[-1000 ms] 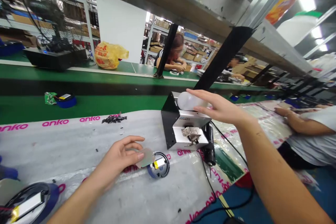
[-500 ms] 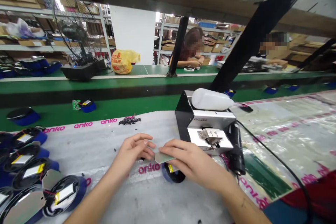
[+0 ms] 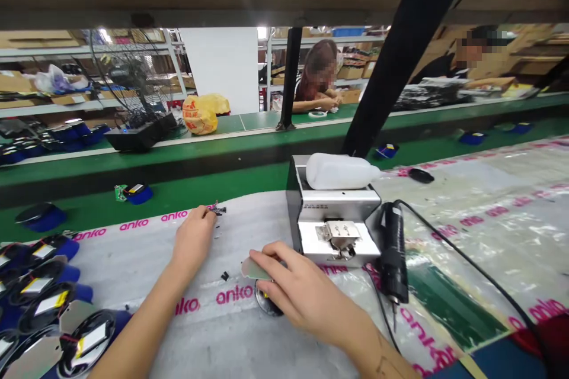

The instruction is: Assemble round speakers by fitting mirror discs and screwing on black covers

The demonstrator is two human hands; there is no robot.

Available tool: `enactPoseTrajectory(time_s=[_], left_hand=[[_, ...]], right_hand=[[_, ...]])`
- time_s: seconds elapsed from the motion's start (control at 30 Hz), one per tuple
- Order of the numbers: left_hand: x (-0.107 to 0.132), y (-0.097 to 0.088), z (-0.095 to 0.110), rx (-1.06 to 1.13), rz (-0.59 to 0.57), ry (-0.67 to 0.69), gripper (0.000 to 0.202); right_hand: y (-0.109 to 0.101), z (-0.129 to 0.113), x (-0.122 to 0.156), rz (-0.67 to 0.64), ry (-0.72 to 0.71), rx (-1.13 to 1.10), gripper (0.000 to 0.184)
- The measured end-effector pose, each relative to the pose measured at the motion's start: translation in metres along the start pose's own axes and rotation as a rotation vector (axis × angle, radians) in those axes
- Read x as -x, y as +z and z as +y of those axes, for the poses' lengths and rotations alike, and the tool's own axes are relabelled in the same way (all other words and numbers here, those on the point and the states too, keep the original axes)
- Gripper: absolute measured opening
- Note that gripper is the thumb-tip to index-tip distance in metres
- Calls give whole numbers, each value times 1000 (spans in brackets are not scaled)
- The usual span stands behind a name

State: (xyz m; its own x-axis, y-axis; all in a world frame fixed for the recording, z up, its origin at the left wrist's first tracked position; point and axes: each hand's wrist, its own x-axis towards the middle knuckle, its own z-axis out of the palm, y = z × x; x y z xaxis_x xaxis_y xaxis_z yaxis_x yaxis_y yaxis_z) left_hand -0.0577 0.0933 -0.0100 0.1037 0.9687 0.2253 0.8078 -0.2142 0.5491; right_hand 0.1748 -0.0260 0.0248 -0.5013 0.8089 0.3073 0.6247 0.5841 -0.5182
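Note:
My right hand [image 3: 297,291] rests on a small round blue part [image 3: 268,302] on the foam sheet and pinches a thin grey plate [image 3: 254,269] over it. My left hand [image 3: 194,237] reaches forward to a little heap of small black pieces [image 3: 218,209] near the sheet's far edge; its fingers are curled over them and hidden from view. One loose black piece [image 3: 224,276] lies between the hands.
A metal box machine [image 3: 334,219] with a white bottle [image 3: 338,171] on top stands right of my hands, a black electric screwdriver [image 3: 393,251] with its cable beside it. Several round blue parts [image 3: 53,302] are stacked at lower left. People work across the green conveyor [image 3: 178,189].
My left hand let go of the grey plate and moved forward to the black pieces. My right hand stays on the plate and the blue part. The view shifted slightly right.

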Motion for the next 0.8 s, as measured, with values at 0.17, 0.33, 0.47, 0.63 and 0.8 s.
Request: enactPoseTrajectory(time_s=[0.17, 0.33, 0.47, 0.63, 0.8], left_hand=[[24, -12, 12, 229, -20, -24, 9], [55, -13, 22, 711, -147, -205, 29], [64, -6, 21, 1133, -274, -415, 47], [68, -1, 20, 1361, -423, -504, 48], [74, 2, 27, 1463, -522, -517, 41]], right_hand=[[0, 0, 4, -4, 11, -53, 40], [4, 2, 6, 26, -17, -54, 45], [9, 4, 4, 61, -84, -13, 40], [16, 2, 2, 122, -172, 21, 40], [24, 2, 1, 137, -185, 33, 42]])
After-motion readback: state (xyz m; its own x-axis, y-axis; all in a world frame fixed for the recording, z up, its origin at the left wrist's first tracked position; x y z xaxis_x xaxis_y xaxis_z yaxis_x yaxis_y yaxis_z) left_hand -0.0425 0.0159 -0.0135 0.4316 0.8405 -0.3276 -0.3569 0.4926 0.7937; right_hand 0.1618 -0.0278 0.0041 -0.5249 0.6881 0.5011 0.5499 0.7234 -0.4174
